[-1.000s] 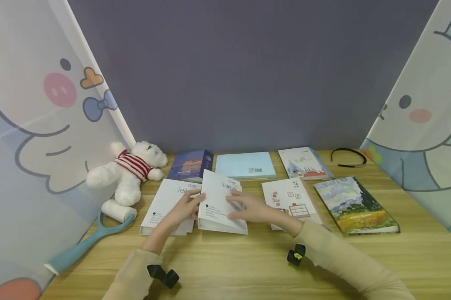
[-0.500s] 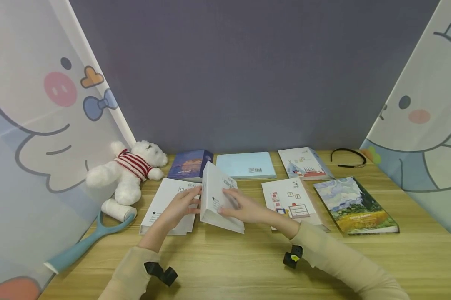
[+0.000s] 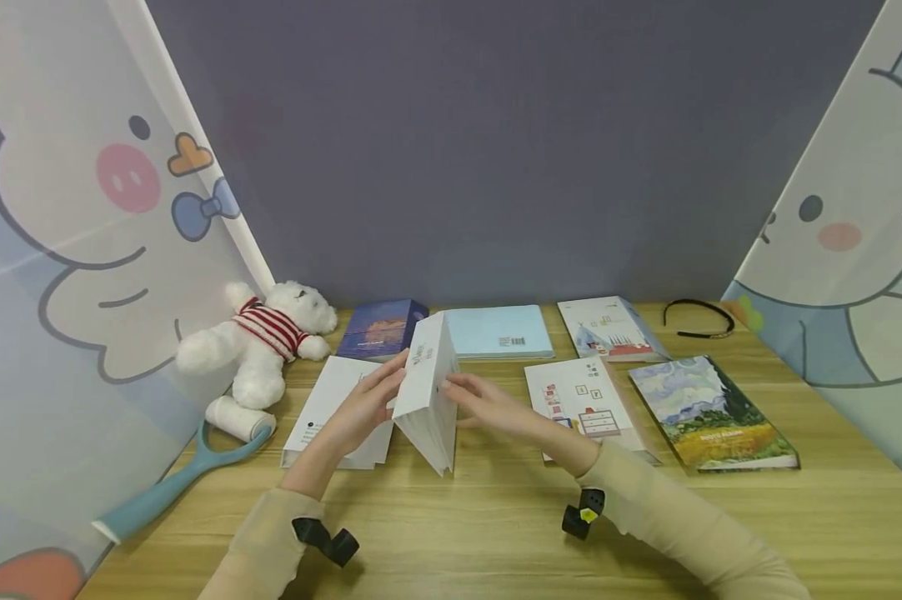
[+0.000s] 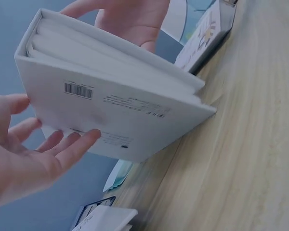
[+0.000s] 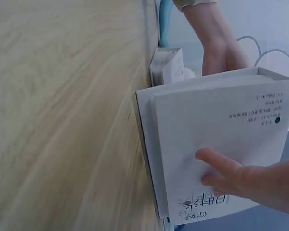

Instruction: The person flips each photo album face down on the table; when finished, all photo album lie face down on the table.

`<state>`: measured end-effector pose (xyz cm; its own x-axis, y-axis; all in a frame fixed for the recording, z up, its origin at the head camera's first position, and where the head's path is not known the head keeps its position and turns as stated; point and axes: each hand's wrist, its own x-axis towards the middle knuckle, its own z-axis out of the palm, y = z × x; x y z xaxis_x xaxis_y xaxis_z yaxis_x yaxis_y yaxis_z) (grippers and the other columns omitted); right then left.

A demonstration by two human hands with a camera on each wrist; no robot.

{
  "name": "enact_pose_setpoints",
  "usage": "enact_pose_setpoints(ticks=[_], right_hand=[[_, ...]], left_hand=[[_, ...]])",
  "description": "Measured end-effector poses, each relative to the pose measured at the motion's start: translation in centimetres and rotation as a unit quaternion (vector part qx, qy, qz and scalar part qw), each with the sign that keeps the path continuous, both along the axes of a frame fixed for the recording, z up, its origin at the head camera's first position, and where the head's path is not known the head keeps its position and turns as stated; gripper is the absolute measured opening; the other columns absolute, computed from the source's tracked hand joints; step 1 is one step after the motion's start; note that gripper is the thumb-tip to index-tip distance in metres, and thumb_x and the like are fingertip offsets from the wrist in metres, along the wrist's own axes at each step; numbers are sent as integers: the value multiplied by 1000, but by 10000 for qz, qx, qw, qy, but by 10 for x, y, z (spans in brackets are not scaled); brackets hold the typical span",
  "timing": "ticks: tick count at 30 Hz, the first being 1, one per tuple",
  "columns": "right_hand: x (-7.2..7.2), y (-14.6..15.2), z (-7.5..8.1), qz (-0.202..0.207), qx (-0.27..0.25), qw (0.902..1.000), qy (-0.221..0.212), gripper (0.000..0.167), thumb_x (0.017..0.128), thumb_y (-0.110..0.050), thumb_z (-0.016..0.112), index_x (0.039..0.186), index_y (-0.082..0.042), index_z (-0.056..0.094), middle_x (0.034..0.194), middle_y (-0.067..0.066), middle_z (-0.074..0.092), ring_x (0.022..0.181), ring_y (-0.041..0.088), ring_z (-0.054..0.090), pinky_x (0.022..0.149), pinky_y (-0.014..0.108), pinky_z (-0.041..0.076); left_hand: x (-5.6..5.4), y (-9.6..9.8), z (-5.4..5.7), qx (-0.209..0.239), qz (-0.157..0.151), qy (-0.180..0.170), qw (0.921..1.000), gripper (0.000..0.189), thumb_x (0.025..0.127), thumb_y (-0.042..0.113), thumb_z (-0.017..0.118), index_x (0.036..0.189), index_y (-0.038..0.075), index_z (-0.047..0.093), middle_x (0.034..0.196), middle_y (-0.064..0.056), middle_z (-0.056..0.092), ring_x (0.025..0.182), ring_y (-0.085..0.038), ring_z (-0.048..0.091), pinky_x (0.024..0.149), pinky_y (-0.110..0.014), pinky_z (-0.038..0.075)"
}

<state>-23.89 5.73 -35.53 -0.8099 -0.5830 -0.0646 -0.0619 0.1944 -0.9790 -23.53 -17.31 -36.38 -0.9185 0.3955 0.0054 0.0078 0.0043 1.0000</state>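
Note:
A thick white hardcover book stands tilted on the table between my hands, spine up and page edges down. My left hand touches its left side near the spine; the left wrist view shows those fingers spread against the back cover, which bears a barcode. On the other side, my right hand has its extended fingertips on the front cover, seen in the right wrist view. A second white book lies flat, partly behind my left hand.
Behind lie a dark blue book, a light blue book and an illustrated white one. On the right are another illustrated book, a landscape-cover album and a headband. A teddy bear and lint roller sit left.
The white book has turned from lying nearly flat, cover up, to standing with its spine up and pages down. Both hands stay at its sides; the right hand has shifted slightly left.

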Motion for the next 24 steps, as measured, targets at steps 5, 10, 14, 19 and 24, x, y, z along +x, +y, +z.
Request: enact_pose_setpoints(ticks=[5,10,14,19,24], right_hand=[[1,-1,1,-131,-229,9992,-304,76,95,-49,46,147,1,20,149,22,27,136,40,31,97,54,44],[2,2,2,-291,-133,9991,-280,74,94,-43,52,147,-2,21,150,20,27,134,40,33,99,53,43],[5,6,7,-589,-97,9978,301,83,91,-36,60,152,-16,8,156,13,15,135,38,33,102,52,40],[6,12,12,-500,-51,9941,958,78,92,-29,61,152,-29,10,158,8,7,136,38,31,101,51,42],[5,21,11,-593,365,9891,1298,65,92,-35,58,149,-29,27,157,8,14,136,37,33,104,52,38]], left_hand=[[-1,7,0,-117,-258,2,9996,60,98,46,42,150,35,15,157,6,10,144,-24,16,108,-55,31],[-1,11,-3,-272,-259,148,9992,57,99,41,41,150,29,20,156,2,16,143,-24,19,108,-54,32],[0,12,-6,-485,-227,158,9984,56,99,41,43,148,22,25,152,-5,27,140,-25,27,107,-50,35],[-4,13,-11,-696,-412,173,9966,56,99,40,44,148,20,25,152,-9,27,139,-29,29,108,-50,35],[-10,14,-16,-1230,-416,322,9910,54,99,36,47,147,21,30,151,-8,31,136,-31,36,107,-49,36]])
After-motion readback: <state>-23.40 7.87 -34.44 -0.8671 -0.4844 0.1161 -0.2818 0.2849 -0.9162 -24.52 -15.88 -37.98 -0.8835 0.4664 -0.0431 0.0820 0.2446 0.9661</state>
